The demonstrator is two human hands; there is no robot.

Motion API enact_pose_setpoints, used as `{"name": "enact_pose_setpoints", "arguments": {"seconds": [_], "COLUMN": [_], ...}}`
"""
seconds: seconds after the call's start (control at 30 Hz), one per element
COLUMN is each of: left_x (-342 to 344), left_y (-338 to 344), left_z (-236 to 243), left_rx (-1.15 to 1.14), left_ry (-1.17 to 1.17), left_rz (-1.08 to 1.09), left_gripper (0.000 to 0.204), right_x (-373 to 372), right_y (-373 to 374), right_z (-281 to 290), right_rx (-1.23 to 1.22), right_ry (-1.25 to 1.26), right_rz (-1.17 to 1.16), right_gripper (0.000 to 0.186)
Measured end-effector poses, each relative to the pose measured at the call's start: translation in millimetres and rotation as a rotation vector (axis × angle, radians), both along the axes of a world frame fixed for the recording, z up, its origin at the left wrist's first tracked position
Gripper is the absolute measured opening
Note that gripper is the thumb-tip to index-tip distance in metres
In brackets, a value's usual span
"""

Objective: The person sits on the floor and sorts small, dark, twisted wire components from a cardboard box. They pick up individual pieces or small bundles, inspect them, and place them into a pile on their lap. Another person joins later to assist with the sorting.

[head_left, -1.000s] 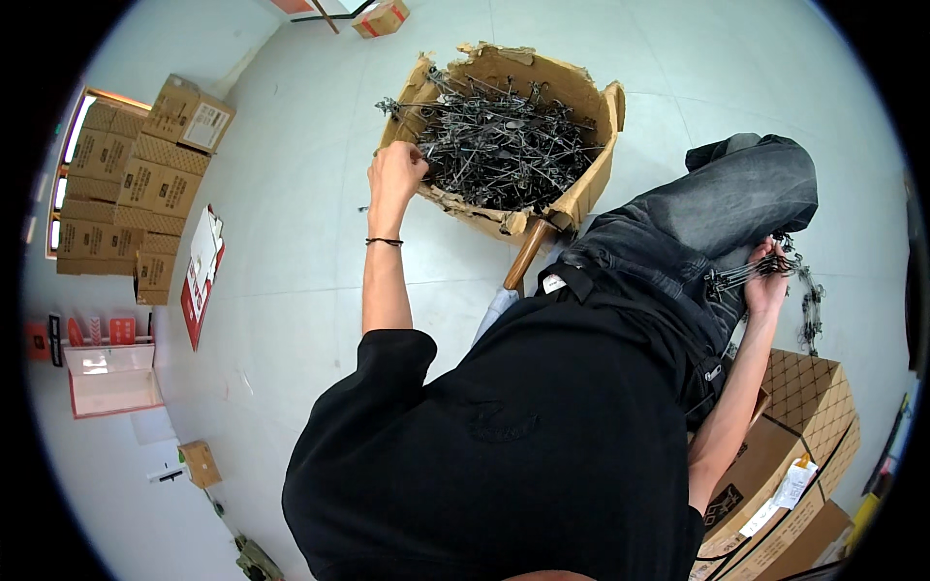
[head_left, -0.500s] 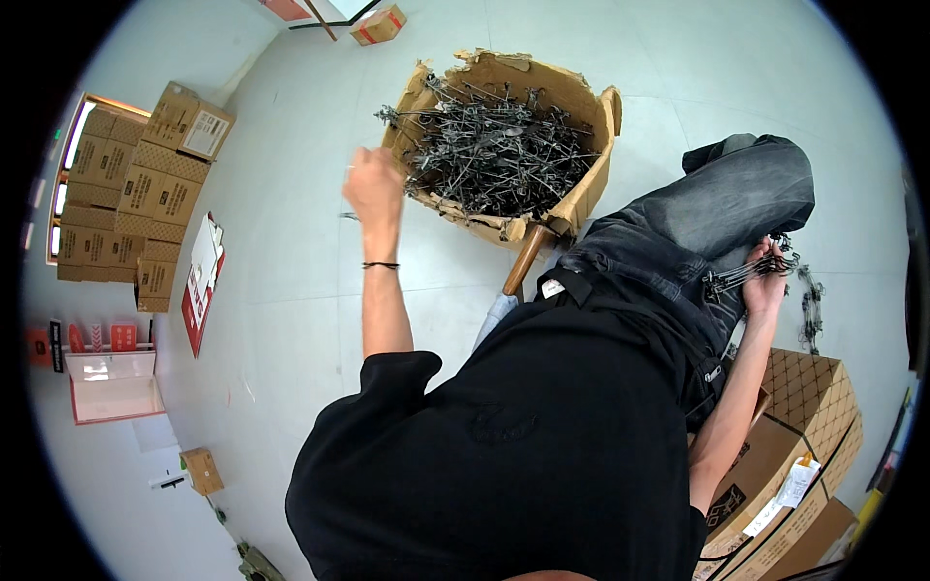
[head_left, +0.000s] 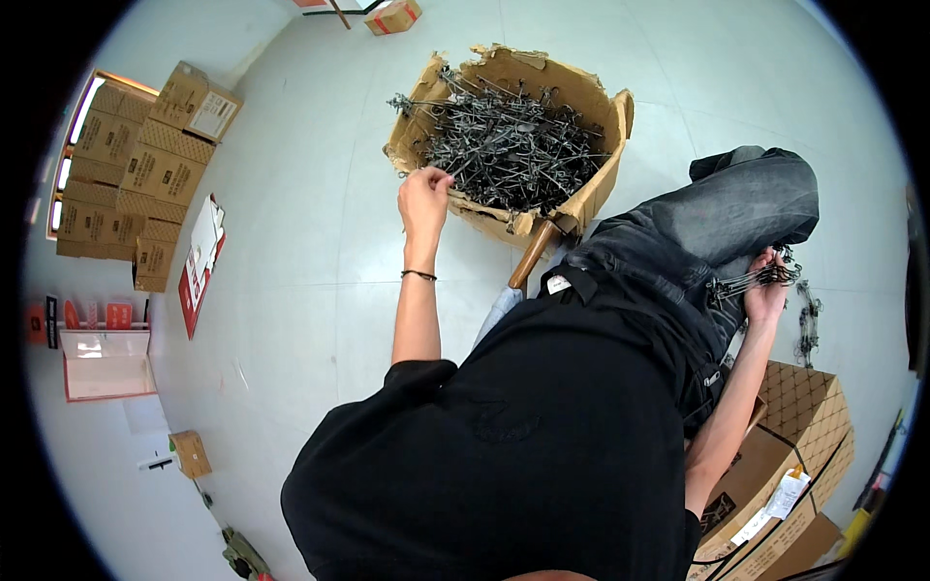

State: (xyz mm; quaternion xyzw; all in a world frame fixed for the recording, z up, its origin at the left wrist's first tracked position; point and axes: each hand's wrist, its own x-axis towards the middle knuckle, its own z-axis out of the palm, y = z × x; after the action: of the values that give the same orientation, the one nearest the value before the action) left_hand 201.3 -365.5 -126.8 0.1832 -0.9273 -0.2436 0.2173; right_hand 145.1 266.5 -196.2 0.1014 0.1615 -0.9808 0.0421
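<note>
A torn cardboard box [head_left: 620, 145] holds a tangled heap of thin black wire pieces [head_left: 523, 145] with hooked or clipped ends. My left hand [head_left: 423, 201] is at the box's near left rim, fingertips drawn together beside the heap. Whether anything sits in that pinch cannot be made out. Over by my thigh on the right, my right hand [head_left: 765, 298] is closed around a bundle of the same kind of black wire pieces [head_left: 738, 283], lying roughly side by side. Its fingers are partly hidden by the bundle.
More black wire pieces [head_left: 807, 324] lie on the floor beyond my right hand. A patterned carton [head_left: 814, 416] stands by my right elbow. A wooden stool part [head_left: 533, 257] shows beside my hip. Stacked cartons [head_left: 145, 165] and a red-white board [head_left: 201, 266] are at left.
My left hand has moved right, to the box's rim, its fingers now reaching toward the heap. My right hand keeps its bundle in nearly the same place.
</note>
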Motion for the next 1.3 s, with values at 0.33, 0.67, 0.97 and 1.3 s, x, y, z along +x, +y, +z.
{"name": "enact_pose_setpoints", "arguments": {"seconds": [0.33,0.67,0.97,1.3], "left_x": [-20.3,-40.7,-52.4,-22.5], "left_y": [-11.4,-5.4,-22.2,4.2], "left_z": [2.6,14.1,-1.1,5.3], "left_rx": [0.09,0.237,0.716,0.379], "left_ry": [0.16,0.423,0.339,0.38], "left_rz": [-0.075,-0.103,-0.291,-0.186], "left_gripper": [0.018,0.011,0.03,0.041], "right_x": [1.7,2.1,2.0,4.2], "right_y": [0.7,2.1,-2.5,-2.7], "right_z": [0.7,-2.4,1.3,4.9], "right_rx": [-0.008,-0.008,0.017,-0.004], "right_ry": [0.014,0.011,-0.005,0.011], "right_rz": [0.021,0.013,-0.003,0.028], "right_gripper": [0.02,0.019,0.02,0.022]}}
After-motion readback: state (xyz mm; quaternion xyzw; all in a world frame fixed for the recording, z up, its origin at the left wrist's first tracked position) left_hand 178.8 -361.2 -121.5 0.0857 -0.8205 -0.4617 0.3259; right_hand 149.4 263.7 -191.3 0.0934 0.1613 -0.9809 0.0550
